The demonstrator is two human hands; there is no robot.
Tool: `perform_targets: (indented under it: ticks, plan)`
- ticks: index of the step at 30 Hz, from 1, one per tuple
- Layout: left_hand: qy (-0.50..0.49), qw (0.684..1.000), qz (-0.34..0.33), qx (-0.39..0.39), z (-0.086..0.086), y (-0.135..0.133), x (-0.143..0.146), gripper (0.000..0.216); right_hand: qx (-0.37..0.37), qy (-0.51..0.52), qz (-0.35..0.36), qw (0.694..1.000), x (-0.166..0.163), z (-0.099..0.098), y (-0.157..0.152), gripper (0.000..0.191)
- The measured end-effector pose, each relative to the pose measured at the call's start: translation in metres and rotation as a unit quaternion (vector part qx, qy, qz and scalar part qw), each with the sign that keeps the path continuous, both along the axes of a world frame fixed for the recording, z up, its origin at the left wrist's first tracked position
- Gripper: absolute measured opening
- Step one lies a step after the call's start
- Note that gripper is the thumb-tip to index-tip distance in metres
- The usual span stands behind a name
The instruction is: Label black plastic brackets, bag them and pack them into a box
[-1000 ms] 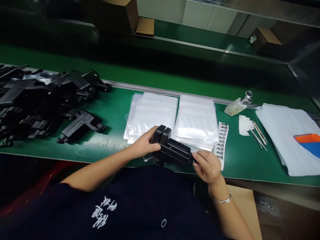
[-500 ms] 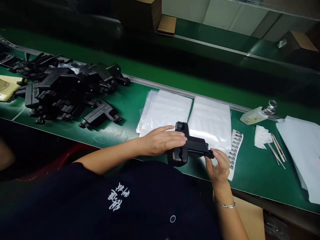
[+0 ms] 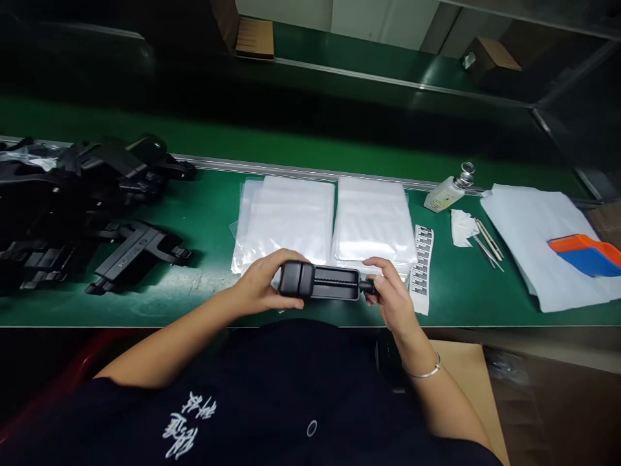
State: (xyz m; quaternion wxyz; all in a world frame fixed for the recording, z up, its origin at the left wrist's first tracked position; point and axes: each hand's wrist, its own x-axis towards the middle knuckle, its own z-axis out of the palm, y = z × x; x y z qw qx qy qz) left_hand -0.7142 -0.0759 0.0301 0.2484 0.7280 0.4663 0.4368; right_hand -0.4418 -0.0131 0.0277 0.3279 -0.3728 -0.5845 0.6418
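Both hands have hold of a black plastic bracket [image 3: 336,283] with a long slot and a threaded-looking rod along it. It lies level in front of my chest, over the table's near edge. Around its thick block end curls my left hand [image 3: 262,283], thumb on the near side and fingers on the far side. At the other end, my right hand [image 3: 395,298] pinches the small dark knob [image 3: 367,286], its index finger raised. Behind the bracket lie two stacks of clear plastic bags, the left stack [image 3: 291,217] and the right stack [image 3: 372,217].
Similar black brackets [image 3: 129,255] are heaped on the green table at left. Rightward lie a label strip [image 3: 422,268], a white bottle [image 3: 444,194], crumpled tissue [image 3: 462,228], tweezers [image 3: 488,249], white sheets [image 3: 524,246] and an orange-and-blue object [image 3: 587,254]. A metal rail runs behind.
The bracket has been turned so its slotted side faces up. My left hand went from lying flat on it to gripping its block end. The view has swung right.
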Motion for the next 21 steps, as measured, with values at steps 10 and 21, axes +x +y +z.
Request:
perform_targets:
  ticks: [10,21]
  plan:
    - [-0.178,0.969,0.134,-0.109,-0.017,-0.002,0.004,0.058,-0.106,0.047,-0.032,0.993,-0.009,-0.010,0.011,0.044]
    - [-0.479,0.827,0.103,-0.276,-0.025,0.009,0.014,0.061,0.073,0.010,-0.150,0.986,-0.042,-0.033,0.009,0.022]
